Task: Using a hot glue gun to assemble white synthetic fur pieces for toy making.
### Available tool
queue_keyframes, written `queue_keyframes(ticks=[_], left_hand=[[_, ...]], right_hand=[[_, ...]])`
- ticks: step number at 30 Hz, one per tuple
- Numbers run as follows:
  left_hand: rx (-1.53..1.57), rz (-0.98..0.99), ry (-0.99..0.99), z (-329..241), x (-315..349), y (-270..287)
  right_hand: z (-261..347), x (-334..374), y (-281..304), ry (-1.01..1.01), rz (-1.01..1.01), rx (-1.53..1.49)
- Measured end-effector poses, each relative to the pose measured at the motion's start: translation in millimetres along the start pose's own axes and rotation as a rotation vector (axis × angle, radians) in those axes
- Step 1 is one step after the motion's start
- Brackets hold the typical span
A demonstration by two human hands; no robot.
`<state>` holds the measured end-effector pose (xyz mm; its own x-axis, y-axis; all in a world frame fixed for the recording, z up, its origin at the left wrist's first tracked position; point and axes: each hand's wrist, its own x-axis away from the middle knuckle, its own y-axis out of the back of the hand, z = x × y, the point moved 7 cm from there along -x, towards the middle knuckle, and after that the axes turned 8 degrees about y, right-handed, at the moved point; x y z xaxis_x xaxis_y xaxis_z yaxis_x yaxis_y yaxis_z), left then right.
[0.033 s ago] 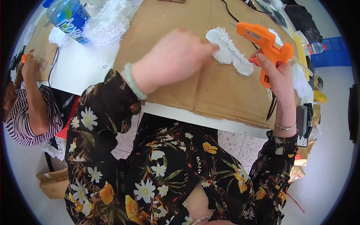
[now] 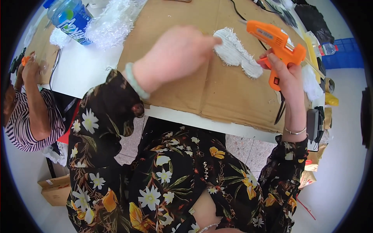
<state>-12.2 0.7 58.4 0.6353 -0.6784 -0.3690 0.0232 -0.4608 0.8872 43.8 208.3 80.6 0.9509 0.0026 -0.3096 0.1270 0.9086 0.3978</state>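
Note:
My right hand [image 2: 285,72] is closed round the handle of an orange hot glue gun [image 2: 278,39], with its nozzle pointing up and to the left. Below and left of the nozzle, a flat white fuzzy-edged fabric piece [image 2: 235,52], narrower at its near end, lies on the cardboard. Over the cardboard my left hand [image 2: 176,56] is smeared by motion. One fingertip comes close to the left edge of the white piece; whether it touches, I cannot tell. The other fingers are too blurred to show what they hold, if anything.
Brown cardboard [image 2: 171,97] covers the tabletop. At the far left stand a blue-labelled bottle [image 2: 72,23] and a heap of white fringe [image 2: 112,25]. A black cord [image 2: 239,13] runs behind the glue gun. Another person [image 2: 35,112] works at the left.
My left hand has shifted slightly left, uncovering more of the white piece's left edge. The glue gun has moved slightly right in my right hand; the white piece stays in place.

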Motion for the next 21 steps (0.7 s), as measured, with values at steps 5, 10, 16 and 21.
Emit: queue_keyframes(ticks=[5, 10, 16, 21], left_hand=[[0.278, -0.076, 0.055, 26, -26, -18], [0.423, -0.016, 0.323, 15, -36, -27], [0.441, -0.064, 0.309, 8, -47, -33], [0.688, 0.054, 0.436, 18, -31, -29]], right_hand=[[-11, -2, -23, -0.12, -0.04, -0.172], [-18, -8, -36, -0.089, -0.022, -0.169], [-30, -6, -29, -0.107, -0.088, -0.3], [-40, -13, -38, -0.034, -0.067, -0.331]])
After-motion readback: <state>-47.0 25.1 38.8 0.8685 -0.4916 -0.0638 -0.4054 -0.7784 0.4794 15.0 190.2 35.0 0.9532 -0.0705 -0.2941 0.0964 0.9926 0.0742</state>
